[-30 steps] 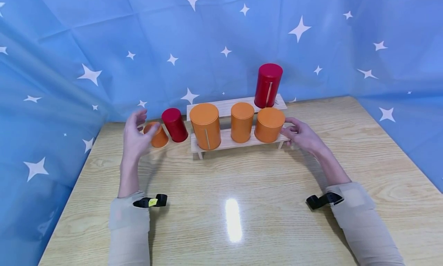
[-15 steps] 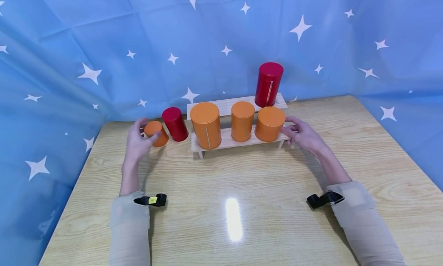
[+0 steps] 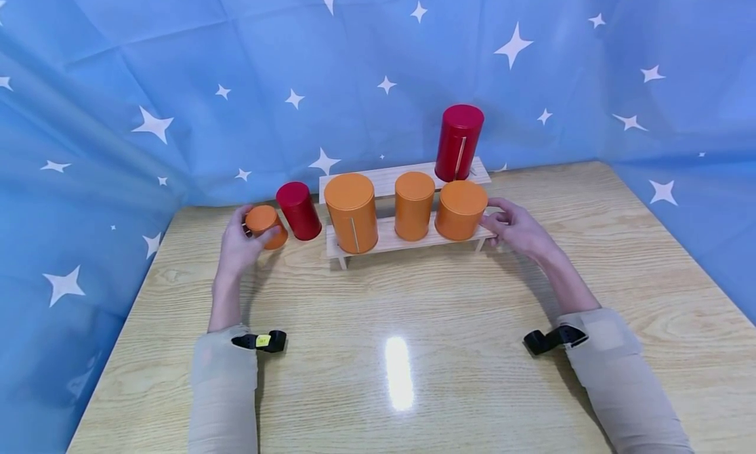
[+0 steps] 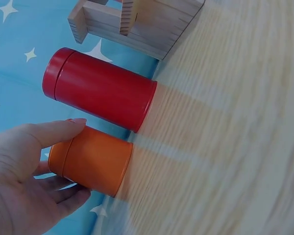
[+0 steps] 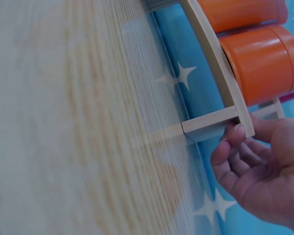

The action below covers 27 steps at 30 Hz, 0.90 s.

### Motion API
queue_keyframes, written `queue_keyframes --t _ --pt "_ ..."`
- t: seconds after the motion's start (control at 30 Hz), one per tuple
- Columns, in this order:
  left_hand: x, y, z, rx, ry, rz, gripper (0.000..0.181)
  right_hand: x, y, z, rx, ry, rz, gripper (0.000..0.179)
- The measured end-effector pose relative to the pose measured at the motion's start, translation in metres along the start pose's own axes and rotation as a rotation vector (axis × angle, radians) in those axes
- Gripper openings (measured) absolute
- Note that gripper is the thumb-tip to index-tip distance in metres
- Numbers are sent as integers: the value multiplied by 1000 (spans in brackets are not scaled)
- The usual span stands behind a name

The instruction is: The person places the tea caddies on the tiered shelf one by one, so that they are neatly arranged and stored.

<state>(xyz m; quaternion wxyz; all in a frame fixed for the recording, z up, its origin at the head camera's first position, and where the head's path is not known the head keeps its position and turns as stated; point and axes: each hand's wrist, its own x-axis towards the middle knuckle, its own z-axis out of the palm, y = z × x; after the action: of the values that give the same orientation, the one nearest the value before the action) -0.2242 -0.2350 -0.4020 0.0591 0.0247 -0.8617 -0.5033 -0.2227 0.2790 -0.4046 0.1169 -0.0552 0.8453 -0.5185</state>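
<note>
My left hand (image 3: 238, 247) is around a small orange canister (image 3: 270, 229) at the left of the table. In the left wrist view the thumb lies along one side of this canister (image 4: 99, 159) and the fingers curl at the other. A red canister (image 3: 299, 211) stands upright close beside it. My right hand (image 3: 520, 231) pinches the right end of the front board of a two-step wooden rack (image 3: 384, 236). The right wrist view has the thumb and fingers at the board's tip (image 5: 247, 125), next to a squat orange canister (image 5: 262, 66).
On the rack's lower step stand a large orange canister (image 3: 352, 218), a slimmer orange one (image 3: 412, 208) and the squat one. A tall red canister (image 3: 459, 144) stands at the right of the upper step. A blue starry cloth (image 3: 254, 67) hangs behind the table (image 3: 331, 349).
My left hand has moved right and its fingers have closed in around the small orange canister. The right hand stays at the rack's end.
</note>
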Motion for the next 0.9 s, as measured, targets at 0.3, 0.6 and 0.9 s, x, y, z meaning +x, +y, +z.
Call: queue_keyframes --t 0.3,0.6,0.9 --pt "0 0 2 15 60 -18 73 -1 -2 1 1 -1 -20 56" --pt "-1 11 -5 -67 131 11 74 -3 -4 0 2 1 -39 54" --pt "-9 30 -15 -100 249 99 71 -1 -1 -1 -9 2 -36 53"
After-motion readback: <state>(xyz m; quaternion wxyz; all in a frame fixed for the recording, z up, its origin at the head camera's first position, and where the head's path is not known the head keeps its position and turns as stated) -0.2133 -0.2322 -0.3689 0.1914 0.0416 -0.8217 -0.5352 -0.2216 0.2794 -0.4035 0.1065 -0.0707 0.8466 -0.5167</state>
